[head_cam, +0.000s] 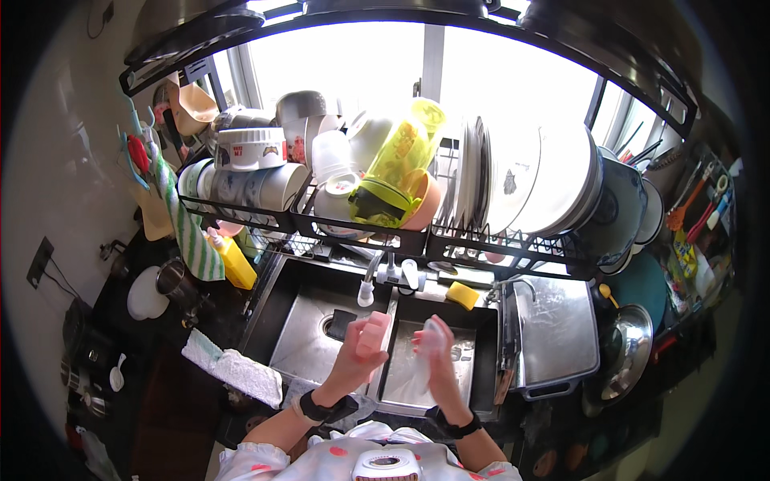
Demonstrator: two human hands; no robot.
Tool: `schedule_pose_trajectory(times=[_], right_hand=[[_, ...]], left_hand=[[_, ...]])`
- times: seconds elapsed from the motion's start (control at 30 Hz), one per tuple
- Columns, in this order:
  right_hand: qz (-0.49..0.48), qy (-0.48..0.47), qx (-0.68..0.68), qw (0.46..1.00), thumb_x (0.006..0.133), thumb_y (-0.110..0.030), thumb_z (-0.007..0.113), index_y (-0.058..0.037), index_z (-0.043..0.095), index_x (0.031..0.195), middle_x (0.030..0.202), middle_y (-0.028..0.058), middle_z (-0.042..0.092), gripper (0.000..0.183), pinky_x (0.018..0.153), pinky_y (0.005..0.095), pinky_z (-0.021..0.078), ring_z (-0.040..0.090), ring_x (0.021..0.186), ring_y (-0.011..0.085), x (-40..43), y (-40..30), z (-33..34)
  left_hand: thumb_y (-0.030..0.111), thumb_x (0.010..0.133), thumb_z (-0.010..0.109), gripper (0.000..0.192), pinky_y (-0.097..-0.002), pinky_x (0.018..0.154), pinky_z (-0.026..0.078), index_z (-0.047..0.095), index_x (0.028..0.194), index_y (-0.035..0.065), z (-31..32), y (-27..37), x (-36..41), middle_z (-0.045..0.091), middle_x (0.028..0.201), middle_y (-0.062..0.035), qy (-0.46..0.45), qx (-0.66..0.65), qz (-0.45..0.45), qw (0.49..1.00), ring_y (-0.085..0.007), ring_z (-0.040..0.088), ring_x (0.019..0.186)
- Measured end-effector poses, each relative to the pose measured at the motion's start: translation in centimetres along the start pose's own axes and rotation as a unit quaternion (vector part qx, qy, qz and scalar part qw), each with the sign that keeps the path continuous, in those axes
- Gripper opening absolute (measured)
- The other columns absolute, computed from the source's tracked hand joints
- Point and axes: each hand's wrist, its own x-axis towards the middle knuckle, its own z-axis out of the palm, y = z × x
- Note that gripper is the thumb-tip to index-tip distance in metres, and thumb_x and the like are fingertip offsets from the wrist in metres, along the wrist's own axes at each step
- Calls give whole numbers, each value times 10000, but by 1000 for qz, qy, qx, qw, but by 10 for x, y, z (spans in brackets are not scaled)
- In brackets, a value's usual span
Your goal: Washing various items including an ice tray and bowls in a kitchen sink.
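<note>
My left hand (348, 368) is over the divider of a steel double-basin sink (304, 343), its fingers closed around a pink block-shaped item (373, 334). Whether that is a small box or something solid cannot be made out. Above the right basin, my right hand (444, 368) grips a clear, thin item (428, 344), perhaps plastic and blurred by motion. The two hands are apart. Behind them, the faucet (365, 293) points down near the divider. A yellow sponge (462, 296) lies on the sink's back rim.
A dish rack (361, 235) packed with bowls, plates and a yellow-green bottle (397, 162) spans the back. Left of the sink are a folded towel (246, 376) and a yellow squeeze bottle (236, 264). A metal-topped board (556, 337) and a steel lid (628, 349) stand at right.
</note>
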Motion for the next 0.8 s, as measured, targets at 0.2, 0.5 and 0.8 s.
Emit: schedule_pose_trajectory(times=[0.2,0.5,0.8], right_hand=[[-118,6,-134,984,924,-483,404,20,154,1412,1341,182,321,744,997,383,314,376,1220,289,-7,-7,44],[-124,6,-160,979,894,-579,369,26,190,1397,1278,202,363,807,951,398,353,423,1157,324,-10,-2,36],[-179,11,-263,948,834,-265,513,33,246,1366,1209,240,436,666,914,419,397,479,1092,372,-15,-10,27]], left_hand=[[488,871,546,692,-286,898,416,187,1318,99,25,-4,1,398,1232,-93,-50,-19,67,996,-157,444,1130],[550,923,343,685,-336,1051,278,85,1420,155,45,3,-5,96,1479,-55,-49,-90,46,994,-202,217,1339],[345,951,366,524,-313,1056,259,151,1391,161,52,-4,-6,32,1499,-74,-46,-135,37,989,-205,243,1320]])
